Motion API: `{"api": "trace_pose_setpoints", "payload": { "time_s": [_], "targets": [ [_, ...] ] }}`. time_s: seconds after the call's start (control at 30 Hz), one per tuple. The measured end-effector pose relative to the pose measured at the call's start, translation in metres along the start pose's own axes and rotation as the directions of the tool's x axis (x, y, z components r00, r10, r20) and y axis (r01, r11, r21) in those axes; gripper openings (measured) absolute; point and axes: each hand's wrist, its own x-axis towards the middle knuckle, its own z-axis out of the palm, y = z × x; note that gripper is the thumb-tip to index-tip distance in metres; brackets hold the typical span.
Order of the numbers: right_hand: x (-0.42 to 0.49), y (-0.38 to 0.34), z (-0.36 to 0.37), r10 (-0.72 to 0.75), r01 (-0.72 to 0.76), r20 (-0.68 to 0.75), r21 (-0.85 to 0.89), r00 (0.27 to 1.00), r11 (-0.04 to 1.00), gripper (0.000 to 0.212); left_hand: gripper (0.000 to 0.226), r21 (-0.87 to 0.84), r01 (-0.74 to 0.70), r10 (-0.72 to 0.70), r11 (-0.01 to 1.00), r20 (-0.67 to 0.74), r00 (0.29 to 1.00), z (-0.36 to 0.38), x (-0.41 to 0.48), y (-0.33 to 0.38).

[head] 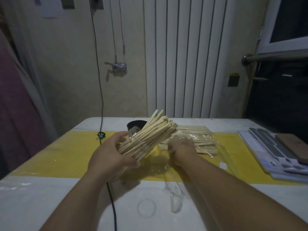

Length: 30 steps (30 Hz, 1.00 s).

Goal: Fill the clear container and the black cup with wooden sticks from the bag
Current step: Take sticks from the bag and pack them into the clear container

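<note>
My left hand [110, 154] grips the clear container [141, 144], tilted toward the right and packed with wooden sticks [155, 130] that jut out past its mouth. Behind it stands the black cup [135, 125], mostly hidden by the sticks. My right hand [180, 147] reaches into the clear plastic bag [206, 152], fingers curled among the sticks [196, 137] that lie inside; whether it holds any I cannot tell.
The table [50, 197] has a white top with a yellow band [66, 152]. A black cable [111, 202] runs across it from the wall. A clear round lid [146, 207] lies near the front. Sheets and a dark flat object [275, 150] sit at the right.
</note>
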Motion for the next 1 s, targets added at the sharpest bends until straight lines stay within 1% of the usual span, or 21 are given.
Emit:
{"api": "trace_pose_setpoints", "payload": {
  "time_s": [0.07, 0.13, 0.27, 0.4, 0.53, 0.6, 0.67, 0.73, 0.83, 0.97, 1.0],
  "targets": [
    [0.004, 0.000, 0.002, -0.005, 0.004, -0.008, -0.012, 1.000, 1.000, 0.051, 0.110, 0.000, 0.004, -0.004, 1.000, -0.001, 1.000, 0.000, 0.001, -0.001],
    [0.007, 0.000, 0.003, -0.013, 0.013, -0.011, -0.012, 1.000, 1.000, 0.052, 0.112, -0.002, 0.007, -0.007, 1.000, -0.003, 1.000, 0.000, 0.002, -0.002],
    [0.013, 0.005, 0.003, -0.021, 0.021, -0.007, 0.027, 1.000, 0.999, 0.035, 0.112, 0.004, 0.003, -0.003, 1.000, -0.003, 1.000, 0.000, 0.002, -0.002],
    [0.011, 0.011, 0.000, -0.040, 0.038, 0.038, 0.060, 0.998, 0.998, 0.035, 0.113, 0.012, 0.003, -0.003, 1.000, -0.001, 1.000, 0.000, 0.000, 0.000],
    [0.010, 0.009, 0.004, -0.094, 0.094, -0.024, 0.007, 0.995, 0.996, 0.021, 0.113, 0.027, -0.005, 0.005, 1.000, -0.003, 1.000, 0.000, 0.001, 0.001],
    [0.011, 0.008, 0.008, -0.102, 0.106, -0.063, 0.060, 0.993, 0.993, 0.016, 0.111, 0.031, -0.005, 0.006, 1.000, -0.003, 1.000, 0.000, 0.000, 0.001],
    [0.008, 0.006, 0.007, -0.087, 0.090, -0.051, 0.073, 0.995, 0.993, 0.016, 0.108, 0.031, -0.004, 0.004, 1.000, -0.001, 1.000, 0.000, 0.000, 0.001],
    [0.006, 0.005, 0.008, -0.073, 0.075, -0.046, 0.065, 0.996, 0.995, 0.020, 0.107, 0.028, -0.005, 0.006, 1.000, -0.002, 1.000, 0.000, 0.000, 0.002],
    [0.004, 0.006, 0.007, -0.053, 0.057, -0.039, 0.120, 0.998, 0.991, 0.029, 0.108, 0.036, -0.010, 0.010, 0.999, -0.003, 1.000, 0.000, 0.000, 0.001],
    [0.002, 0.007, 0.005, -0.075, 0.070, 0.018, 0.215, 0.997, 0.974, 0.019, 0.106, 0.042, -0.013, 0.014, 0.999, -0.008, 1.000, 0.000, 0.000, -0.001],
    [0.002, 0.007, 0.004, -0.079, 0.070, 0.029, 0.235, 0.996, 0.970, 0.020, 0.107, 0.045, -0.013, 0.014, 0.999, -0.007, 1.000, 0.000, 0.001, -0.001]
  ]
}}
